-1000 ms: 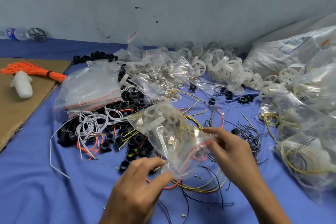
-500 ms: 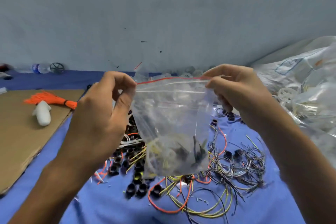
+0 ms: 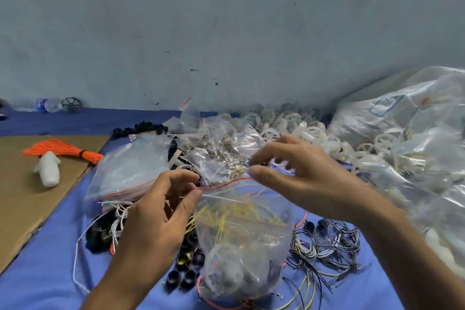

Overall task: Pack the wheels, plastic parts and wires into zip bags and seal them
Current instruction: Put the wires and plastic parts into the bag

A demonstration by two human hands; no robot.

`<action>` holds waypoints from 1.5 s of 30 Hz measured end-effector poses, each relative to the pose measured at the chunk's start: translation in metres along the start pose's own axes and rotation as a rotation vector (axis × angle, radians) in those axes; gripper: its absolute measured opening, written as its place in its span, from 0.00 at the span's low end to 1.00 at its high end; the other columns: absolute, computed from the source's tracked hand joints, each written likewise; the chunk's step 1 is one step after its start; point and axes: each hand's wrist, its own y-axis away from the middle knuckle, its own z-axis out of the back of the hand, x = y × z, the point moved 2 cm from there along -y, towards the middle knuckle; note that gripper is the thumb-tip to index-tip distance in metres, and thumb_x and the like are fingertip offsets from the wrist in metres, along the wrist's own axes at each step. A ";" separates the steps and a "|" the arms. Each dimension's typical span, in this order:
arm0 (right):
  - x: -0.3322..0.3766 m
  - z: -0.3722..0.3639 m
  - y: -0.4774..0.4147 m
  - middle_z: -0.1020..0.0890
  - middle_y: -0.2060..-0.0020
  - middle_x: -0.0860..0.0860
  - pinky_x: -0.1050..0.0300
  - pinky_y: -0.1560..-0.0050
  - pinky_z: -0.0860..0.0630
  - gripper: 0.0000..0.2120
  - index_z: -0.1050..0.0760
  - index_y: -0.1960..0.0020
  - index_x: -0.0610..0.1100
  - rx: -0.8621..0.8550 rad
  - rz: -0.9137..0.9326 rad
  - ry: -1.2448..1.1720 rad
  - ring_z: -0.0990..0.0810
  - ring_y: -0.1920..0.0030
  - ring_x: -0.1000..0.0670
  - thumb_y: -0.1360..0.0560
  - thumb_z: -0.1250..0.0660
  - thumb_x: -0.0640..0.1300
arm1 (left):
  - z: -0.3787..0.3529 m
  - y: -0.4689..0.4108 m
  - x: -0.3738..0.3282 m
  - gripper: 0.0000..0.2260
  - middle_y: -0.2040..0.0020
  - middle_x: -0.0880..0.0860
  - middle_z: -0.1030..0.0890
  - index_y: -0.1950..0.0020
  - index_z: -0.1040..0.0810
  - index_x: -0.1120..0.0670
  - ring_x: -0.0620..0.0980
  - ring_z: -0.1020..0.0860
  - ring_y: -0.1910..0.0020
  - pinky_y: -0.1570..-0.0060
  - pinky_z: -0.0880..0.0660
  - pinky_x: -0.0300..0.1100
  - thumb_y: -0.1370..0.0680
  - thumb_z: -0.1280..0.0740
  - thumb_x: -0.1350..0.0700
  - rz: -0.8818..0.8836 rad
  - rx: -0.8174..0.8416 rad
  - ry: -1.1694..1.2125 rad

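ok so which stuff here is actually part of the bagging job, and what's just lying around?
In the job: zip bag, its top pinched by left hand and right hand; white wheels; black plastic parts; wire coils; spare zip bags.
Lying about: orange bundle; white bottle; cardboard; water bottle.

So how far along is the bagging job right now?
Done: filled bags are piled on the right. In hand: the left hand and right hand pinch the top corners of a zip bag holding wires and parts; whether it is sealed is unclear. Left: loose white wheels, black wires and black plastic parts lie on the blue cloth.
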 end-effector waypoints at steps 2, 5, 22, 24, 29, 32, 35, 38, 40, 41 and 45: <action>0.021 -0.010 -0.005 0.25 0.47 0.62 0.62 0.45 0.29 0.18 0.24 0.42 0.60 0.084 0.095 0.039 0.27 0.44 0.62 0.25 0.38 0.67 | -0.001 0.001 -0.002 0.11 0.55 0.44 0.18 0.46 0.23 0.38 0.44 0.21 0.62 0.62 0.24 0.39 0.28 0.32 0.42 -0.006 -0.016 0.010; 0.040 -0.033 -0.011 0.24 0.47 0.58 0.57 0.45 0.28 0.15 0.24 0.41 0.57 0.164 0.183 0.165 0.27 0.45 0.56 0.24 0.35 0.63 | -0.001 0.004 -0.005 0.12 0.56 0.44 0.18 0.44 0.24 0.37 0.44 0.24 0.69 0.70 0.28 0.36 0.27 0.32 0.42 -0.042 -0.012 -0.023; 0.050 -0.047 -0.014 0.21 0.54 0.55 0.50 0.54 0.25 0.08 0.25 0.50 0.52 0.133 0.212 0.188 0.23 0.53 0.52 0.22 0.38 0.56 | 0.006 0.006 0.005 0.05 0.63 0.45 0.23 0.54 0.18 0.39 0.43 0.29 0.72 0.71 0.31 0.34 0.28 0.30 0.43 -0.031 0.024 -0.127; 0.052 -0.047 -0.015 0.21 0.54 0.55 0.50 0.54 0.25 0.09 0.24 0.49 0.52 0.132 0.226 0.186 0.23 0.52 0.52 0.21 0.38 0.56 | 0.004 0.007 0.006 0.05 0.63 0.48 0.22 0.53 0.18 0.41 0.44 0.29 0.72 0.71 0.31 0.35 0.27 0.30 0.44 -0.026 0.017 -0.098; 0.053 -0.048 -0.017 0.21 0.52 0.56 0.50 0.53 0.25 0.09 0.24 0.47 0.52 0.172 0.247 0.214 0.23 0.52 0.51 0.22 0.37 0.55 | 0.002 0.011 0.011 0.04 0.68 0.51 0.23 0.53 0.17 0.42 0.42 0.33 0.76 0.78 0.37 0.40 0.27 0.30 0.47 0.047 0.003 0.042; 0.035 -0.038 -0.013 0.19 0.50 0.57 0.54 0.52 0.24 0.15 0.24 0.45 0.54 0.249 0.186 0.201 0.23 0.52 0.55 0.25 0.34 0.62 | 0.006 0.014 0.015 0.05 0.70 0.48 0.23 0.54 0.17 0.43 0.41 0.33 0.75 0.77 0.36 0.32 0.29 0.30 0.47 0.110 0.016 0.117; 0.004 -0.020 -0.002 0.20 0.54 0.63 0.68 0.61 0.28 0.17 0.23 0.49 0.57 0.287 0.054 0.109 0.23 0.56 0.61 0.30 0.31 0.66 | 0.010 0.016 0.016 0.06 0.66 0.47 0.20 0.54 0.17 0.43 0.41 0.30 0.74 0.74 0.32 0.31 0.30 0.29 0.46 0.146 0.029 0.131; -0.024 -0.008 0.013 0.18 0.59 0.60 0.63 0.64 0.25 0.13 0.21 0.52 0.57 0.255 -0.032 -0.022 0.20 0.60 0.57 0.30 0.29 0.64 | 0.011 0.015 0.018 0.06 0.63 0.45 0.18 0.55 0.17 0.42 0.37 0.25 0.69 0.69 0.28 0.28 0.30 0.30 0.45 0.181 0.047 0.158; -0.037 -0.004 0.022 0.17 0.61 0.57 0.56 0.63 0.23 0.12 0.21 0.53 0.57 0.221 -0.051 -0.082 0.21 0.63 0.54 0.30 0.29 0.63 | 0.008 0.014 0.016 0.05 0.64 0.45 0.18 0.57 0.16 0.43 0.36 0.25 0.70 0.69 0.29 0.27 0.30 0.30 0.48 0.178 0.069 0.199; -0.041 -0.003 0.026 0.17 0.61 0.57 0.58 0.63 0.24 0.12 0.21 0.53 0.57 0.208 -0.053 -0.102 0.21 0.63 0.54 0.30 0.29 0.63 | 0.006 0.014 0.015 0.04 0.65 0.46 0.18 0.57 0.16 0.44 0.36 0.25 0.70 0.69 0.29 0.27 0.30 0.30 0.49 0.175 0.074 0.211; -0.050 -0.006 0.041 0.17 0.61 0.57 0.60 0.63 0.24 0.13 0.20 0.53 0.56 0.223 -0.065 -0.124 0.22 0.62 0.55 0.30 0.29 0.63 | 0.004 0.016 0.014 0.05 0.63 0.47 0.17 0.57 0.16 0.45 0.41 0.24 0.67 0.66 0.27 0.30 0.27 0.25 0.46 0.161 0.050 0.205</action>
